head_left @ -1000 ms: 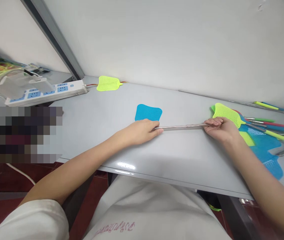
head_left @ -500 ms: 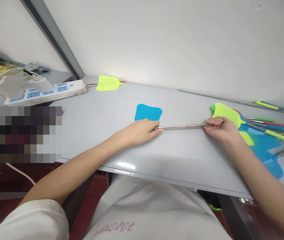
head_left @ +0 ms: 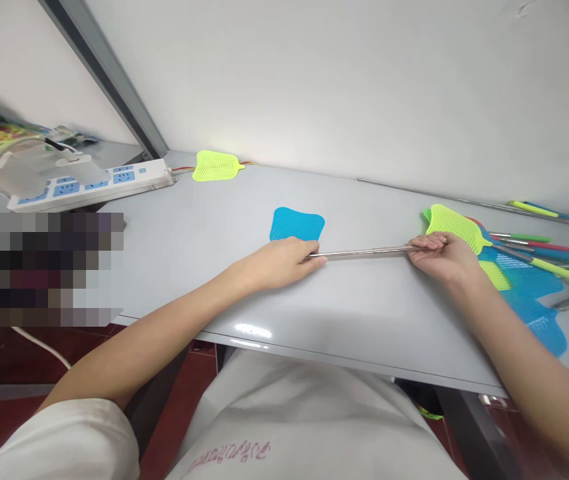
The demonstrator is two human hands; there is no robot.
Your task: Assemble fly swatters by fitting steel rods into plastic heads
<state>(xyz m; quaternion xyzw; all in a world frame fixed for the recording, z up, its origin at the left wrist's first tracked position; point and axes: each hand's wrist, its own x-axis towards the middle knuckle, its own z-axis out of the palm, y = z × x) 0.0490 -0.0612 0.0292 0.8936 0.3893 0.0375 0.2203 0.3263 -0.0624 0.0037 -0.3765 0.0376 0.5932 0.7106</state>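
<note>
A thin metal telescopic rod (head_left: 364, 253) is stretched level between my two hands, just above or on the table. My left hand (head_left: 289, 262) is closed on its left end, the thumb along the near side. Fingers turned up, my right hand (head_left: 439, 255) is closed around the other end, which the palm hides. Right behind my left hand is a blue perforated fly swatter head (head_left: 297, 225); the hand covers its near edge, and I cannot tell whether it joins the rod. A yellow-green fly swatter head (head_left: 453, 225) lies just beyond my right hand.
Several fly swatters with coloured handles (head_left: 559, 270) pile up at the right. A long metal rod (head_left: 414, 193) lies along the wall (head_left: 339, 87). Another yellow-green swatter head (head_left: 217, 166) lies at the back, beside a white power strip (head_left: 134, 179) with plugs and cables.
</note>
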